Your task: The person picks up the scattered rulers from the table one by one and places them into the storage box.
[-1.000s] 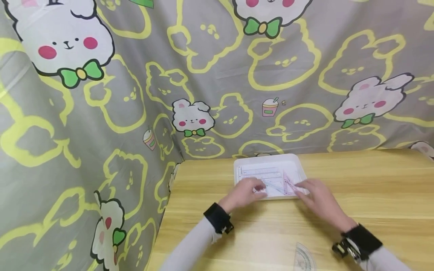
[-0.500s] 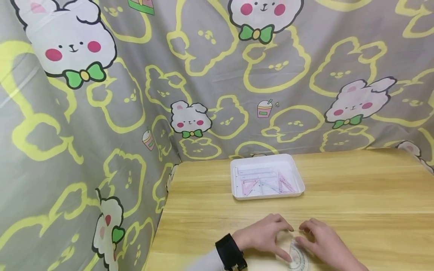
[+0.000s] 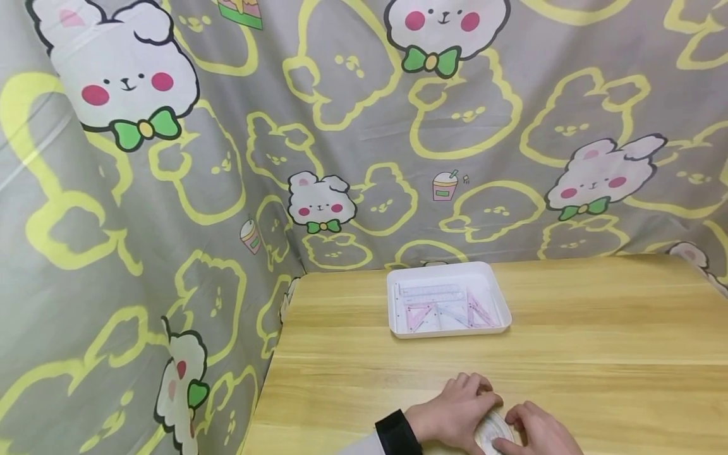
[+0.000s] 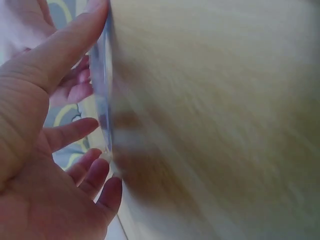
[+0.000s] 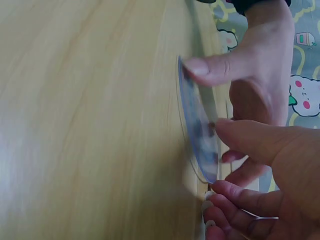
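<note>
A clear protractor with printed markings is between my two hands close over the tabletop, near the bottom of the head view. My left hand spans it from the left, thumb and fingers at its edges. From the other side my right hand holds it, thumb over its face and fingers curled at the rim. In the right wrist view the protractor appears nearly edge-on, with the left thumb at its upper end. The left wrist view shows it as a thin edge beside the fingers.
A white tray stands farther back on the wooden table. It holds clear rulers, pink set squares and a bluish set square. A patterned curtain hangs behind and on the left.
Both hands have left the tray and come down toward the protractor near the front. Over the last half second their fingers have closed in on it. The tray's contents lie uncovered.
</note>
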`<state>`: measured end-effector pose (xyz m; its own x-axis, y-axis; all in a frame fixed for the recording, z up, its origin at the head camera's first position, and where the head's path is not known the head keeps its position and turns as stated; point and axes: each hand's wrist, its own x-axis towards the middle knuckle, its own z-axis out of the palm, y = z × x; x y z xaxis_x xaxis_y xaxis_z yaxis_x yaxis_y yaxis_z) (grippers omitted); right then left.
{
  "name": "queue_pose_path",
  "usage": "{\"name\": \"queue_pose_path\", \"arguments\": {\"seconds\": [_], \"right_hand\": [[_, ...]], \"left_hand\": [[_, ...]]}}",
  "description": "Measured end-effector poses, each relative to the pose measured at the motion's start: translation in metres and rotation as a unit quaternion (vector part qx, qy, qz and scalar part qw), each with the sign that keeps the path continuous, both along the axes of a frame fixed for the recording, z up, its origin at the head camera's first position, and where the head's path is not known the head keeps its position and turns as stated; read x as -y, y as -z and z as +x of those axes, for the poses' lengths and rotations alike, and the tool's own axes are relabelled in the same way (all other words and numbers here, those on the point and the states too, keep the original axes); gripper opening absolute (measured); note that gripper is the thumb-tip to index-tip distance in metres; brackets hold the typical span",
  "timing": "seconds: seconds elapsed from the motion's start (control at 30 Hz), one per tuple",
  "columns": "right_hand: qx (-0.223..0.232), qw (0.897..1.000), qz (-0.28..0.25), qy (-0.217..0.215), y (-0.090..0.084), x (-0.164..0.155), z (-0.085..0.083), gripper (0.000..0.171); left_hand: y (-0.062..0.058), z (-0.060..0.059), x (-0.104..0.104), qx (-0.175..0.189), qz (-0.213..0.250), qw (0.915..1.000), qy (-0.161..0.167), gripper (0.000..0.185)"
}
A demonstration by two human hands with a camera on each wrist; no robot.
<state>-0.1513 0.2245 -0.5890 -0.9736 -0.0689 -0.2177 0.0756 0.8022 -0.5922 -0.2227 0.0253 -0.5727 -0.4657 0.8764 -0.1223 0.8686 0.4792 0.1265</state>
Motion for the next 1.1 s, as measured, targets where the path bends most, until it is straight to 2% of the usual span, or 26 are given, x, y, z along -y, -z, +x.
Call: {"name": "queue_pose_path", "arguments": {"seconds": [0.17, 0.27, 0.4, 0.53, 0.63, 0.7, 0.8, 0.83, 0.93, 1.03, 1.1], "right_hand": [[0.013, 1.000, 0.003, 0.022, 0.001, 0.008, 0.000, 0.039], [0.004, 1.000, -0.005, 0.020, 0.003, 0.010, 0.001, 0.036], [0.004, 0.996, -0.084, -0.012, 0.006, 0.006, 0.002, 0.028], [-0.002, 0.981, -0.180, -0.066, 0.009, -0.004, 0.001, 0.019], [-0.041, 0.974, -0.200, -0.095, 0.008, -0.009, -0.001, 0.015], [-0.045, 0.972, -0.213, -0.093, 0.005, -0.012, -0.003, 0.013], [-0.038, 0.970, -0.229, -0.071, -0.003, -0.015, -0.007, 0.012], [-0.036, 0.971, -0.230, -0.062, -0.006, -0.015, -0.009, 0.012], [-0.051, 0.972, -0.228, -0.036, -0.016, -0.014, -0.017, 0.010], [-0.085, 0.970, -0.228, -0.002, -0.025, -0.010, -0.029, 0.007], [-0.107, 0.966, -0.237, 0.020, -0.030, -0.009, -0.040, 0.008]], "left_hand": [[0.004, 0.001, -0.006, 0.010, 0.015, 0.9997, -0.019, 0.071], [0.006, 0.001, -0.008, 0.015, 0.015, 0.9993, -0.031, 0.064], [0.010, -0.001, -0.011, 0.054, 0.034, 0.9978, -0.021, 0.055], [0.011, -0.006, -0.008, 0.137, 0.091, 0.9863, -0.011, 0.042], [0.005, -0.012, 0.000, 0.172, 0.130, 0.9763, -0.024, 0.036], [0.002, -0.018, 0.007, 0.187, 0.156, 0.9692, -0.037, 0.034], [-0.004, -0.029, 0.016, 0.219, 0.199, 0.9534, -0.058, 0.027], [-0.006, -0.032, 0.019, 0.239, 0.214, 0.9448, -0.065, 0.024], [-0.011, -0.044, 0.023, 0.292, 0.259, 0.9164, -0.089, 0.019], [-0.018, -0.057, 0.024, 0.334, 0.304, 0.8840, -0.119, 0.017], [-0.023, -0.067, 0.023, 0.361, 0.335, 0.8589, -0.140, 0.019]]}}
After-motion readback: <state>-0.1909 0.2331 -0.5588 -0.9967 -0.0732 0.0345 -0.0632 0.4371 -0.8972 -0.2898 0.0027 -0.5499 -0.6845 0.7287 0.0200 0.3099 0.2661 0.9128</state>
